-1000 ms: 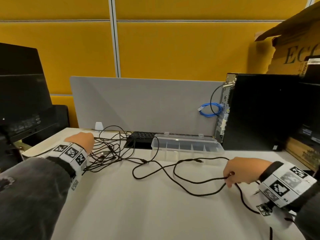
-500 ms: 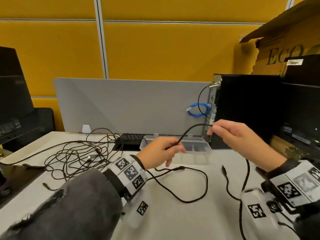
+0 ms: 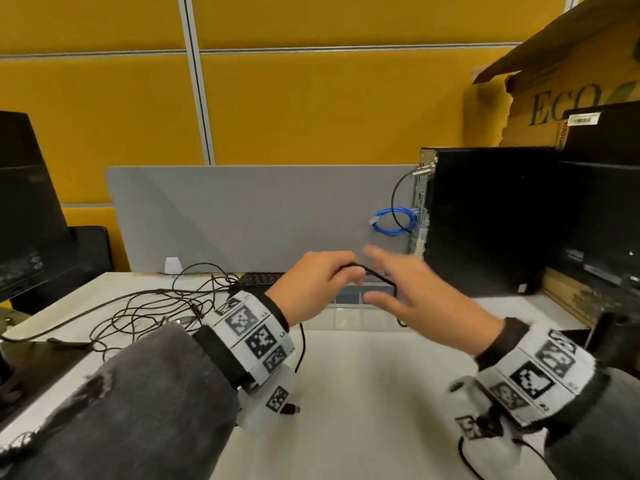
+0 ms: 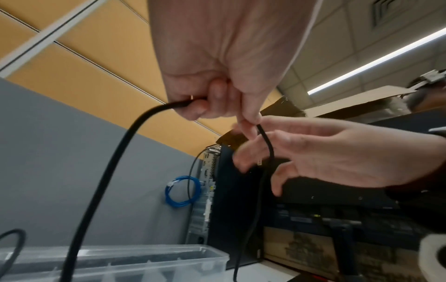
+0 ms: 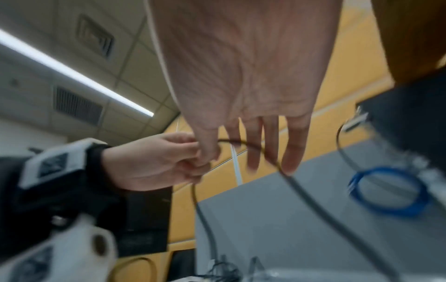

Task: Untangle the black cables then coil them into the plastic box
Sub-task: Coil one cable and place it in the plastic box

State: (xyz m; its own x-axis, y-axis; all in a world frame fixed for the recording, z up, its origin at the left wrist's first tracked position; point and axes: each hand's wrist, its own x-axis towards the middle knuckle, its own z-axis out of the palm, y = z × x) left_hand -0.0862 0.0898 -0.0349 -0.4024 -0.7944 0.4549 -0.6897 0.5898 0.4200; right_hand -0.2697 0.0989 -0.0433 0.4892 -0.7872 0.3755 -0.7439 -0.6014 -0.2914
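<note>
White counter (image 3: 363, 393), grey divider (image 3: 259, 216) at far edge, yellow wall (image 3: 311, 109) behind. Left hand (image 3: 311, 285) pinches black cable (image 4: 101, 183); right hand (image 3: 415, 292) fingers spread, grasping nothing.

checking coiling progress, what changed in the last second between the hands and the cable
The left hand left the tangled cables, rose and took hold of the black cable. The right hand lifted it off the desk, then opened its pinch; its fingers are now spread with the cable looping across them. The plastic box and blue cable stayed put.

White desk (image 3: 363, 393): tangled black cables (image 3: 138, 306), clear plastic box (image 3: 349, 308), computer tower (image 3: 485, 220).
</note>
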